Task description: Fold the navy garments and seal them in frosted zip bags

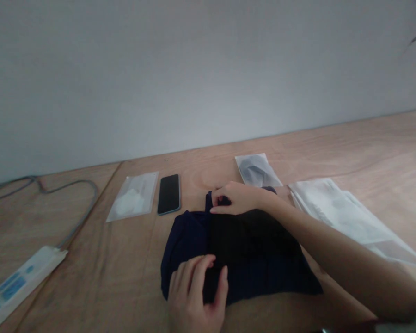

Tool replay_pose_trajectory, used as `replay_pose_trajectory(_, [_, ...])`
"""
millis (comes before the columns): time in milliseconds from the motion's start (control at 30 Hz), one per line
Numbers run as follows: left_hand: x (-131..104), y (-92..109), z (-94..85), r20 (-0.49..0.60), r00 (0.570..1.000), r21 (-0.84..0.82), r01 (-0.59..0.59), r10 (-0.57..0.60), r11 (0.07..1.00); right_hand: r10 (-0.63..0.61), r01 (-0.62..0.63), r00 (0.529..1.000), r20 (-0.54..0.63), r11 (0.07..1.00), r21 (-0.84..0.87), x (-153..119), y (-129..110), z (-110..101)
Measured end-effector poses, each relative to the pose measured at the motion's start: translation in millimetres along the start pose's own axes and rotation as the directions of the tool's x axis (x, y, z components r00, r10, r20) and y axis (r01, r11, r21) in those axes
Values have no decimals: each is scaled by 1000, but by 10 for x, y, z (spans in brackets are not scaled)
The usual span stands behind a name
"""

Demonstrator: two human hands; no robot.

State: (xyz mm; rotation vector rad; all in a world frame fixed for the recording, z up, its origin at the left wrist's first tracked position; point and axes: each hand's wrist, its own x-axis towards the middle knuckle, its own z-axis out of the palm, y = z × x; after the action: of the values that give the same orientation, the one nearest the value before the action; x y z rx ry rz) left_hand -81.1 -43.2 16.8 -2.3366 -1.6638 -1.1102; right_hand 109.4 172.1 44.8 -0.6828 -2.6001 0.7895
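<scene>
A dark navy garment with a black middle (270, 273) lies spread on the wooden table; its exact kind does not show. Reaching across it from the right, my right hand (241, 198) pinches a raised narrow fold at its far edge between thumb and fingers. My left hand (196, 296) rests on the near left part of the cloth, fingers curved and thumb held apart, with nothing visibly gripped. Part of the garment's right side is covered by my right forearm.
Beyond the garment lie a phone (169, 194), a clear packet with white contents (133, 198) and a packet with dark contents (257, 169). Several translucent bags (343, 212) are stacked at right. A power strip (24, 282) with a grey cable sits left. A wall (194, 78) borders the table.
</scene>
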Motion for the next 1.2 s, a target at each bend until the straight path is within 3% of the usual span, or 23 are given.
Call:
replay_pose_trajectory(133, [-61, -139, 25, 22, 998, 47, 50, -52, 998, 16, -13, 982, 190, 1000, -15, 234, -11, 63])
replay_pose_trajectory(267, [105, 41, 30, -50, 999, -8, 14, -15, 1000, 48, -48, 976, 214, 999, -4, 121, -27, -72])
replay_pose_trajectory(400, [388, 423, 99, -92, 993, -86, -81, 73, 993, 106, -108, 985, 135, 994, 7, -358, -20, -451])
replay_pose_trajectory(533, [545, 767, 335, -34, 977, -159, -211, 209, 964, 185, -187, 982, 44, 981, 47, -1064, 63, -704])
replay_pose_trajectory(700, [528, 1003, 680, 193, 882, -160, -403, 429, 901, 328, -310, 938, -112, 938, 158, -1822, 196, -539])
replay_pose_trajectory(767, [503, 1046, 750, 273, 835, -178, -444, 478, 878, 379, -355, 917, -122, 917, 179, -1987, 208, -415])
replay_pose_trajectory(833, [490, 1054, 758, 291, 824, -221, -437, 487, 872, 423, -392, 894, -151, 899, 197, -2081, 176, -302])
replay_pose_trajectory(900, [497, 1015, 716, 239, 871, -275, -363, 429, 890, 462, -416, 854, -239, 883, 219, -2128, 91, -202])
replay_pose_trajectory(967, [518, 918, 659, 158, 947, -299, -225, 280, 927, 494, -428, 795, -351, 868, 251, -2147, -40, -102])
replay_pose_trajectory(1033, [538, 773, 623, 142, 984, -265, -67, 108, 962, 506, -425, 759, -409, 862, 276, -2143, -189, 6])
replay_pose_trajectory(1100, [547, 612, 623, 209, 978, -186, 53, -13, 981, 497, -416, 761, -417, 867, 273, -2112, -313, 113])
replay_pose_trajectory(1200, [538, 425, 658, 335, 940, -149, 123, -67, 981, 463, -409, 759, -458, 886, 218, -2014, -399, 239])
